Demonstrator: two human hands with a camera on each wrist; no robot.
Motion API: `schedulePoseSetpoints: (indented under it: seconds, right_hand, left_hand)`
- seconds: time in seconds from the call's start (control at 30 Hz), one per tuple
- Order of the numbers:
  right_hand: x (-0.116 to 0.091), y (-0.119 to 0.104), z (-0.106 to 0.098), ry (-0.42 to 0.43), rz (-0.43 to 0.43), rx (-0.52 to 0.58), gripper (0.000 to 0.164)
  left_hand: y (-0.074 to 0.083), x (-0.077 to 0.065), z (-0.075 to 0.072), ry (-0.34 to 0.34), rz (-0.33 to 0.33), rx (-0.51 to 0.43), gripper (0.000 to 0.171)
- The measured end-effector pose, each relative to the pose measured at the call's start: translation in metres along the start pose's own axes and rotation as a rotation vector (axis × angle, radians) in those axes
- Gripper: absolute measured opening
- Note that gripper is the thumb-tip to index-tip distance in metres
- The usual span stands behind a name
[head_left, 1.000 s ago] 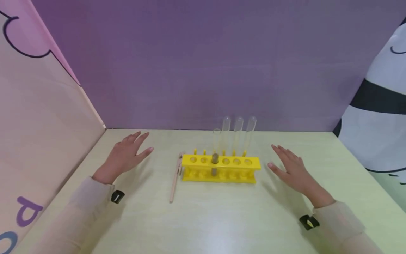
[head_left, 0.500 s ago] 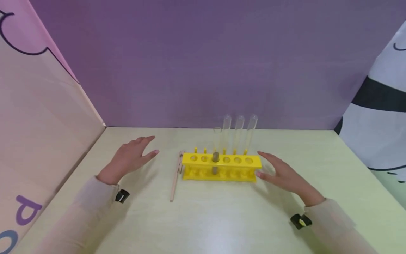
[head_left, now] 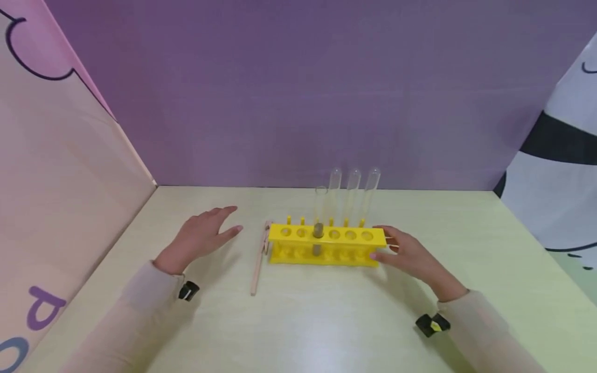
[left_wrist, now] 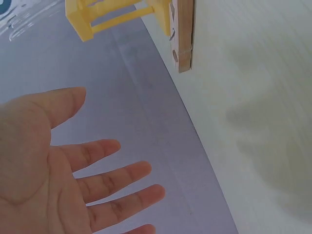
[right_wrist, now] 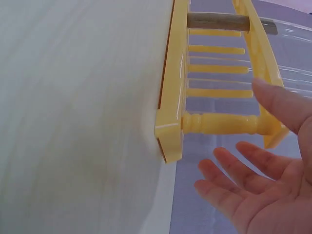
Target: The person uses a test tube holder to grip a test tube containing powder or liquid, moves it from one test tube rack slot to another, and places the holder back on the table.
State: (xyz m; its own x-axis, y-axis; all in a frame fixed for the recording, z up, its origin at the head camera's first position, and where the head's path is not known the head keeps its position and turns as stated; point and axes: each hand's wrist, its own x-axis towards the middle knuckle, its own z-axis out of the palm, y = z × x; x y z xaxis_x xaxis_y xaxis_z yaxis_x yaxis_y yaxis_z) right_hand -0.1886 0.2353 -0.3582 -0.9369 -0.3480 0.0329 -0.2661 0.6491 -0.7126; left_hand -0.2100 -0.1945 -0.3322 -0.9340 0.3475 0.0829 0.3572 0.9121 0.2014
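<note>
A yellow test tube rack (head_left: 327,241) stands mid-table. One upright glass test tube (head_left: 318,231) with greyish-brown matter in its lower part sits in a hole. Three clear test tubes (head_left: 355,182) are upside down on the pegs behind. My right hand (head_left: 411,255) is at the rack's right end, thumb in front and fingers behind; in the right wrist view the fingers (right_wrist: 228,168) are spread beside the end post, not closed round it. A wooden test tube clamp (head_left: 257,267) lies left of the rack. My left hand (head_left: 198,239) hovers left of it, palm inward, fingers extended, holding nothing.
The pale tabletop (head_left: 308,326) ends at a purple backdrop (head_left: 280,93). A printed panel (head_left: 60,171) rises along the left, and another with a black-and-white figure (head_left: 555,186) at the right. Black straps sit on both wrists.
My right hand has moved left and reached round the rack's right end. My left hand has drifted right and slightly down, closer to the clamp. The rack stays in place.
</note>
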Motion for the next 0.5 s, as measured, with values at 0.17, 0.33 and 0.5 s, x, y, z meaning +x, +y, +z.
schedulePoseSetpoints:
  seconds: [0.17,0.33,0.5]
  right_hand:
    - [0.006,0.000,0.004,0.033,0.020,0.039,0.055]
    - [0.011,-0.002,0.008,0.063,0.066,0.025,0.051]
    - [0.012,-0.005,0.010,0.069,0.109,0.042,0.044]
  left_hand:
    - [0.002,0.003,0.006,-0.007,-0.013,-0.001,0.057]
    - [0.005,0.006,0.011,-0.020,-0.021,-0.009,0.057]
    - [0.009,0.011,0.017,-0.018,-0.010,-0.058,0.058]
